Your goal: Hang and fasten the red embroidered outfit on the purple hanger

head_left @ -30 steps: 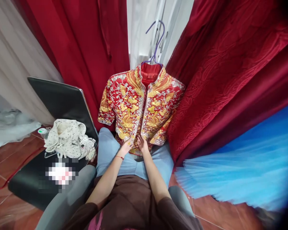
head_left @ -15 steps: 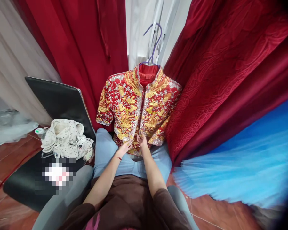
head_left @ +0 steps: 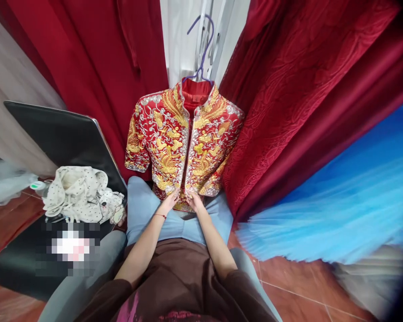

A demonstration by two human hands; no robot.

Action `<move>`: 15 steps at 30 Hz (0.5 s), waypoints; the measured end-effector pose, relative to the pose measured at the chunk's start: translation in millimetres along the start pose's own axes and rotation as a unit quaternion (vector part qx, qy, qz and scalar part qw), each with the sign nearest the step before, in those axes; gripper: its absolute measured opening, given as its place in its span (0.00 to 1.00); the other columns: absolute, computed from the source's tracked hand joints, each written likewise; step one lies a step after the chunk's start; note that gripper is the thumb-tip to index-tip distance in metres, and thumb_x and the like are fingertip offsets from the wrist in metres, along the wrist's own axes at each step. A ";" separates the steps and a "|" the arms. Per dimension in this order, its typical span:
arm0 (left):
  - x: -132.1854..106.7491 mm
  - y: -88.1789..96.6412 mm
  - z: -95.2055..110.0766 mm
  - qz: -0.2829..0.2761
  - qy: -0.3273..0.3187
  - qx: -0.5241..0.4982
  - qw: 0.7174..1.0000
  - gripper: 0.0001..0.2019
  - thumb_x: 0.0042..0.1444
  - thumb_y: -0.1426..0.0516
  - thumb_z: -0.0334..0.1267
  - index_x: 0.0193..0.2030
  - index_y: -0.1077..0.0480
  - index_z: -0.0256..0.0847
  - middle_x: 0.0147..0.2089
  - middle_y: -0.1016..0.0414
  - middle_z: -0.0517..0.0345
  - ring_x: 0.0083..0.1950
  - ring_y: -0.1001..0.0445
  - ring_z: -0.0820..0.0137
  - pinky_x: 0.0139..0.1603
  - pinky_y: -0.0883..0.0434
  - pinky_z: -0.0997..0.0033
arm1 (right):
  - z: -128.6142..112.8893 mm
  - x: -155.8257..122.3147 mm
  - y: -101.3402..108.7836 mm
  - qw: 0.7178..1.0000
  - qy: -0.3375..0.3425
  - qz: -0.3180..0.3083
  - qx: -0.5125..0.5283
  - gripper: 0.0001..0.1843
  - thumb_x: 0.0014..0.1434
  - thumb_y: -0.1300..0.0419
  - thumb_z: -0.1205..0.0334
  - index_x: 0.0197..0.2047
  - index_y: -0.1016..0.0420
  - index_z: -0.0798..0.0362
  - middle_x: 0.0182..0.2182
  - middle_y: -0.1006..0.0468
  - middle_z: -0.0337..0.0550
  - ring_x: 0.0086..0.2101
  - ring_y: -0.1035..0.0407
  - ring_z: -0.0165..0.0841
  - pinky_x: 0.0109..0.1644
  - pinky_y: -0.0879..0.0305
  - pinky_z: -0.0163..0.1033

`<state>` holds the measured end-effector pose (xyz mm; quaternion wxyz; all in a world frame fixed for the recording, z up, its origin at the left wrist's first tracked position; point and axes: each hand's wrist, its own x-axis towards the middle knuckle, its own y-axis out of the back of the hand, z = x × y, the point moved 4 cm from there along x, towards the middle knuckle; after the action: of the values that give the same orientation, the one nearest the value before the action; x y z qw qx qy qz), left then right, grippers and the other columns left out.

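A red jacket [head_left: 169,134] with gold and silver embroidery hangs upright in front of me on a purple hanger [head_left: 206,49]. Its lower hem rests between my knees. My left hand [head_left: 170,199], with a red string bracelet at the wrist, pinches the lower front edge on the left side. On the other side of the front opening, my right hand [head_left: 194,201] grips the matching edge near the hem. The two edges lie close together, with a narrow dark gap running up to the stand collar [head_left: 198,96]. My fingertips are partly hidden against the cloth.
At left stands a black chair [head_left: 16,259] with a white dotted cloth bag [head_left: 75,192] and a blurred-out item on its seat. Dark red gowns [head_left: 282,89] hang on both sides of the jacket. Blue tulle [head_left: 329,223] spreads at right over the tiled floor [head_left: 289,286].
My right hand has moved down to the jacket's front edge, and the two edges are now nearer each other. The view has shifted, so everything sits slightly further left.
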<state>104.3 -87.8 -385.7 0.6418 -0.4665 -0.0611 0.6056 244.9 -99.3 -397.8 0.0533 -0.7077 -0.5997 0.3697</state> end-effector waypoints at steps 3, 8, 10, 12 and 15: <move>0.4 -0.3 -2.0 -0.001 0.001 -0.003 1.000 0.03 0.55 0.38 0.29 0.36 0.24 0.38 0.38 0.23 0.57 0.34 0.29 0.79 0.38 0.32 0.80 | -0.9 -5.6 2.9 1.000 0.003 -0.020 -0.006 0.09 0.66 0.41 0.60 0.43 0.28 0.58 0.35 0.25 0.39 0.30 0.31 0.24 0.33 0.30 0.32; 0.5 -2.8 -2.1 -0.010 0.008 0.001 1.000 0.04 0.55 0.40 0.26 0.32 0.25 0.36 0.34 0.24 0.58 0.33 0.30 0.78 0.36 0.33 0.78 | -2.4 -12.4 -0.4 0.997 -0.014 -0.074 -0.020 0.11 0.66 0.42 0.57 0.39 0.28 0.58 0.29 0.28 0.35 0.24 0.35 0.21 0.27 0.34 0.29; -0.9 -7.6 -2.1 -0.022 0.010 0.007 1.000 0.04 0.54 0.40 0.25 0.31 0.25 0.36 0.34 0.24 0.57 0.33 0.30 0.77 0.36 0.33 0.78 | -2.9 -17.8 -4.7 0.995 -0.012 -0.097 -0.024 0.13 0.65 0.40 0.57 0.33 0.30 0.58 0.23 0.33 0.31 0.19 0.42 0.19 0.23 0.40 0.27; -3.4 -14.4 -3.6 -0.034 0.009 0.011 0.999 0.04 0.54 0.39 0.25 0.34 0.24 0.36 0.36 0.23 0.55 0.35 0.28 0.76 0.38 0.33 0.77 | -4.3 -23.3 -9.6 0.993 0.001 -0.114 -0.026 0.17 0.60 0.35 0.57 0.26 0.33 0.56 0.17 0.38 0.28 0.16 0.49 0.19 0.21 0.46 0.27; -8.8 -25.0 -9.2 -0.045 0.005 0.008 0.999 0.04 0.55 0.39 0.27 0.36 0.23 0.36 0.37 0.23 0.54 0.37 0.27 0.74 0.41 0.32 0.74 | -7.7 -29.3 -15.5 0.990 0.025 -0.133 -0.029 0.25 0.49 0.28 0.53 0.18 0.39 0.53 0.11 0.44 0.27 0.15 0.54 0.19 0.20 0.51 0.29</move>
<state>126.0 -95.7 -369.8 0.6720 -0.4612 -0.0742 0.5747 236.6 -118.2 -370.7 0.0966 -0.6322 -0.6971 0.3240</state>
